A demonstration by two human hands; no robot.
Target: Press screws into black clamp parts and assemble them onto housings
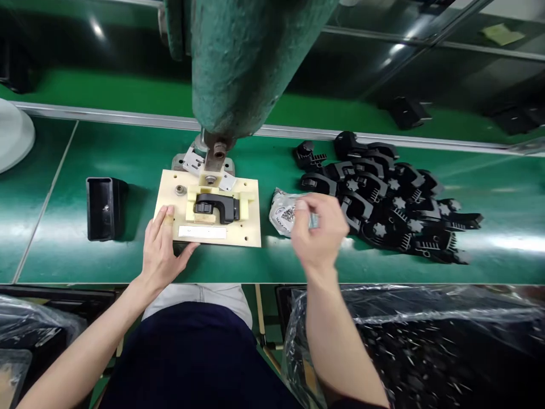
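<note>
My left hand (pixel 162 245) lies on the front left corner of a cream fixture plate (pixel 251 227), fingers stretched over its top and thumb spread along the front edge. A black curved clamp-like part (pixel 221 203) sits in the fixture's raised nest. My right hand (pixel 317 230) is closed in a pinch, slightly blurred, over a small plastic bag (pixel 279 211) of tiny metal pieces (pixel 288 214). Whatever the pinched fingers hold is hidden. Above the plate's back edge stands the metal tip (pixel 215 159) of a green press (pixel 251 62).
Several black clamp-like parts with star knobs (pixel 383 199) lie heaped on the green bench (pixel 272 267) at right. An open black box (pixel 104 209) stands at left. Below the bench's front edge, a plastic-lined bin (pixel 409 352) holds many dark parts.
</note>
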